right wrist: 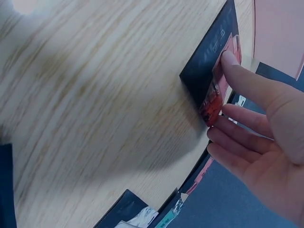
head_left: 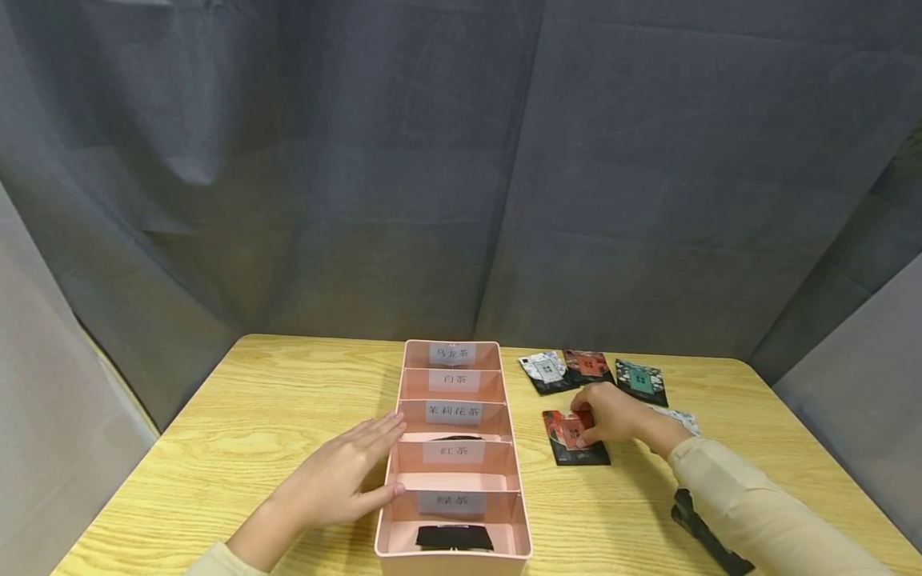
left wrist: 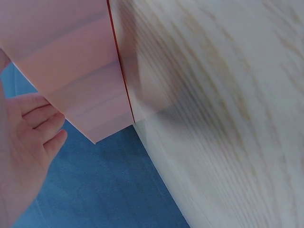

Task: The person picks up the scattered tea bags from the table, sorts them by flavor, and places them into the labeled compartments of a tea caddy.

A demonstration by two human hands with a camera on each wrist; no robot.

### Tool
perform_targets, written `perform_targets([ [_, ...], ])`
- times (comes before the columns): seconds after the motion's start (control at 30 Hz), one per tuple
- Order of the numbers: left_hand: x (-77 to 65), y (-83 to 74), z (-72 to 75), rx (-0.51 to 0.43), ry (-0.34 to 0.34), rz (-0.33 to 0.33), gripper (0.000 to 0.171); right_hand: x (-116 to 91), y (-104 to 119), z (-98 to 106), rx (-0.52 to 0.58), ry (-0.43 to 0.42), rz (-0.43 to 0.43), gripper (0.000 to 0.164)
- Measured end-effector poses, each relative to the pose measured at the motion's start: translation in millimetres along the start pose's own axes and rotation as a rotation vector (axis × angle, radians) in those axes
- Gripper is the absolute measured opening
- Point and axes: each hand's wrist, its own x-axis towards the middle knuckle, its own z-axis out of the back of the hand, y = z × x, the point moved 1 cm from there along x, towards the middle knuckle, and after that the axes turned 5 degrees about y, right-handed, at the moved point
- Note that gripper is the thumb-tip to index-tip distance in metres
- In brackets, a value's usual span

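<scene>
A long pink box (head_left: 456, 481) with labelled compartments in a row stands on the table. My left hand (head_left: 338, 476) rests along its left side, fingers straight at the rim; the left wrist view shows these fingers (left wrist: 40, 116) against the pink wall. At the right, my right hand (head_left: 612, 412) pinches a red and black tea sachet (head_left: 565, 436) by its edge. In the right wrist view the thumb lies on the sachet's face (right wrist: 204, 66), with the other fingers at its far edge. Dark sachets (head_left: 454, 537) sit in the front and middle compartments.
Behind the right hand lie a white and black sachet (head_left: 545, 371), another red one (head_left: 587, 366) and a green one (head_left: 640, 379). A further white-patterned sachet (head_left: 680, 418) is partly hidden by the right wrist. Dark sachets (head_left: 709, 540) lie beside the right sleeve. A grey curtain (head_left: 432, 176) hangs behind the table.
</scene>
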Motion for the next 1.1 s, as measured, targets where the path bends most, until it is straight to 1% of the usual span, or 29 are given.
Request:
perform_targets([
  [0.17, 0.2, 0.2, 0.2, 0.002, 0.005, 0.003, 0.068, 0, 1, 2, 0.022, 0.005, -0.051, 0.044],
  [0.33, 0.6, 0.6, 0.0, 0.005, 0.000, 0.001, 0.068, -1, 3, 7, 0.038, -0.021, -0.094, 0.030],
  [0.4, 0.6, 0.7, -0.3, 0.007, -0.002, 0.001, 0.068, -2, 4, 8, 0.043, -0.038, -0.114, 0.027],
  [0.57, -0.1, 0.4, -1.1, 0.010, -0.003, -0.003, 0.068, -3, 4, 10, 0.068, -0.057, -0.155, 0.028],
  [0.67, -0.3, 0.2, -1.2, 0.012, -0.004, -0.003, 0.068, -5, 3, 12, 0.120, -0.048, -0.174, 0.027],
  [0.73, -0.2, 0.1, -1.1, 0.010, -0.005, -0.003, 0.068, -5, 2, 14, 0.157, -0.049, -0.177, 0.026],
  [0.93, 0.3, 0.1, -0.7, -0.003, 0.000, -0.004, 0.068, -8, 1, 20, 0.199, -0.070, -0.128, 0.024],
  [1.0, 0.1, 0.0, -0.6, -0.001, 0.003, -0.002, 0.068, -7, 0, 22, 0.230, -0.055, -0.121, 0.022],
  [1.1, -0.4, 0.0, -0.3, 0.003, 0.006, 0.002, 0.068, -7, -1, 24, 0.315, -0.010, -0.117, 0.018],
])
